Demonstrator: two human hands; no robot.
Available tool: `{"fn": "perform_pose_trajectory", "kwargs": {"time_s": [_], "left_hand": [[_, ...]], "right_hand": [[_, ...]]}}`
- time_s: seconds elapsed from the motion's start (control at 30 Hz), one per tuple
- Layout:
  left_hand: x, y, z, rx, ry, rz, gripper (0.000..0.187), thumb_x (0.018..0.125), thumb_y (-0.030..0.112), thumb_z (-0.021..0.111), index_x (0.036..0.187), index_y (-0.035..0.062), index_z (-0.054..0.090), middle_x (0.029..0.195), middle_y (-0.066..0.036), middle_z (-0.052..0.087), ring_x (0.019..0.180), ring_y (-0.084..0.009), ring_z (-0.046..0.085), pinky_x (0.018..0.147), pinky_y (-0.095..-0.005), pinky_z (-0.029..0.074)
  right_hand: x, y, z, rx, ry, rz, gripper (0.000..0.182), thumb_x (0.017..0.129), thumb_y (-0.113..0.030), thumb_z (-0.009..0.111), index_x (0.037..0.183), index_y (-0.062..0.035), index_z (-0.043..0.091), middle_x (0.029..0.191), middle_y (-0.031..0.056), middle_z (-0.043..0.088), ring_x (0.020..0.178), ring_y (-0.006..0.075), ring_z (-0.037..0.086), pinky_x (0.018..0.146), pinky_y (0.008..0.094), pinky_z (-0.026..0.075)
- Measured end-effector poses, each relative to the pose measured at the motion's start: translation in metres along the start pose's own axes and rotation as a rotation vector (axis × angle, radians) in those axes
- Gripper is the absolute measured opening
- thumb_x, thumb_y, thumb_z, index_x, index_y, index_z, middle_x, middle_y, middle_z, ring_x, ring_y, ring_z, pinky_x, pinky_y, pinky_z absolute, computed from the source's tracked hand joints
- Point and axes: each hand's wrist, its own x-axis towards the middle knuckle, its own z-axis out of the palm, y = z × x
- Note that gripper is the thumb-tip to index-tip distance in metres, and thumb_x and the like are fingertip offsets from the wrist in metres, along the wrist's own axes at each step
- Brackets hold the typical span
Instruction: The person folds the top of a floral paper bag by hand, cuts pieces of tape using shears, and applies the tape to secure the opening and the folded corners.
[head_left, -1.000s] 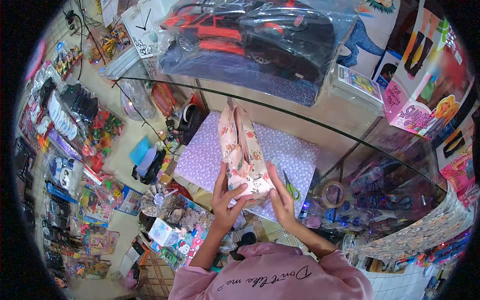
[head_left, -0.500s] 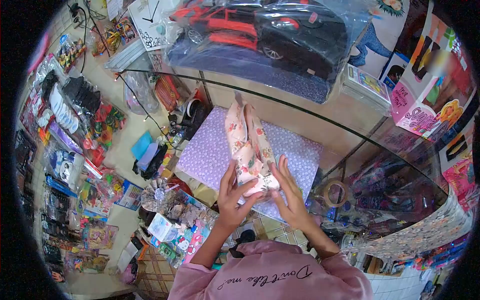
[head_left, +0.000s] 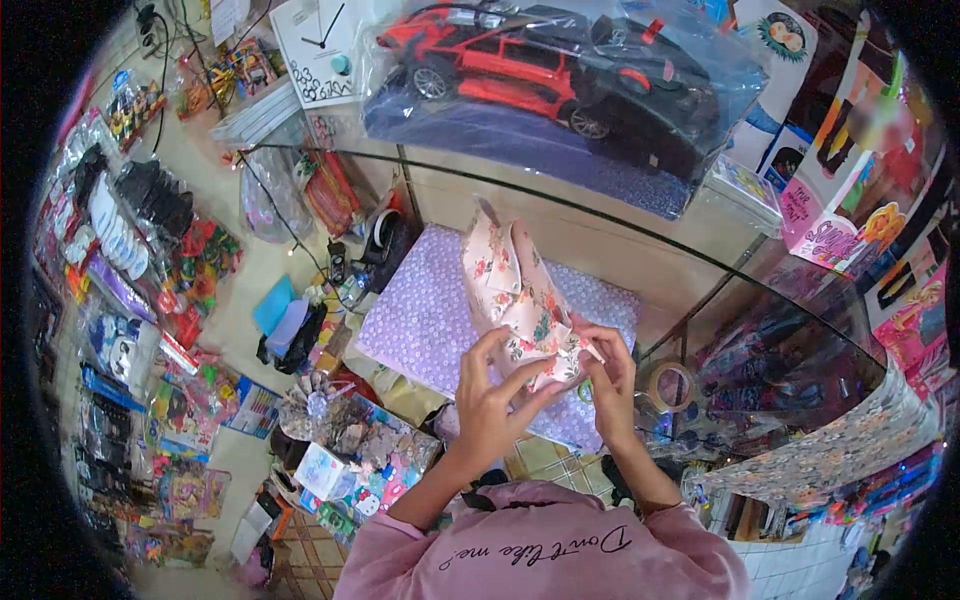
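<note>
Surroundings: purple flowered sheet (head_left: pixel 420 300), beneath the parcel and extending to either side of the grips. Green scissor handle (head_left: pixel 586 392), mostly hidden, just beside the right grip. Roll of tape (head_left: pixel 671 386), right of the right grip, apart. Glass shelf (head_left: pixel 620 221), edge crossing beyond both grips; bagged toy car (head_left: pixel 515 68) on top. Small white box (head_left: pixel 323 471), left of the left grip, well apart.

Item: floral paper parcel (head_left: pixel 519 300), reaching beyond both grips, near end between them.

Left grip (head_left: pixel 490 405): fingers curved, part open, on the folded paper. Right grip (head_left: pixel 612 385): thumb and fingers nearly closed at the paper's edge.
</note>
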Motion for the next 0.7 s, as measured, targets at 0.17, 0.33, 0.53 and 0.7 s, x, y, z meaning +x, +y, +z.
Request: {"fn": "perform_pose_trajectory", "kwargs": {"time_s": [0.17,0.33,0.53,0.7], "left_hand": [[-0.002,-0.011,-0.006,0.11,-0.049,0.064,0.035,0.07,0.033,0.081,0.102,0.0225,0.075,0.134,-0.016,0.04,0.126,-0.0339,0.034,0.104,-0.0455,0.026],[-0.006,-0.013,-0.006,0.133,-0.064,0.072,0.041,0.067,0.036,0.083,0.104,0.0222,0.073,0.134,-0.016,0.037,0.126,-0.0343,0.032,0.105,-0.0481,0.024],[-0.012,0.001,-0.003,0.144,0.059,0.031,0.038,0.068,0.031,0.082,0.103,0.0212,0.073,0.127,-0.014,0.043,0.123,-0.032,0.035,0.101,-0.047,0.026],[-0.017,0.017,0.014,0.231,0.222,0.014,0.026,0.07,0.015,0.079,0.096,0.0195,0.075,0.119,-0.01,0.049,0.114,-0.0279,0.039,0.094,-0.0407,0.031]], "right_hand": [[0.002,0.004,0.005,0.091,0.095,0.007,0.013,0.084,0.0,0.049,0.096,-0.0038,0.054,0.121,0.0171,0.059,0.119,0.0258,0.051,0.105,0.0383,0.033],[0.001,0.008,0.003,0.099,0.104,0.051,0.015,0.081,-0.001,0.049,0.095,-0.0045,0.054,0.12,0.0156,0.059,0.118,0.0245,0.051,0.105,0.037,0.032],[0.001,0.013,-0.01,-0.205,-0.033,-0.083,0.013,0.086,-0.006,0.058,0.098,-0.0067,0.061,0.124,0.0112,0.061,0.121,0.0234,0.048,0.105,0.0374,0.031],[-0.003,-0.005,-0.018,-0.511,-0.007,-0.295,0.015,0.085,-0.007,0.063,0.1,-0.0076,0.066,0.127,0.0126,0.059,0.123,0.0324,0.046,0.108,0.0439,0.03]]}}
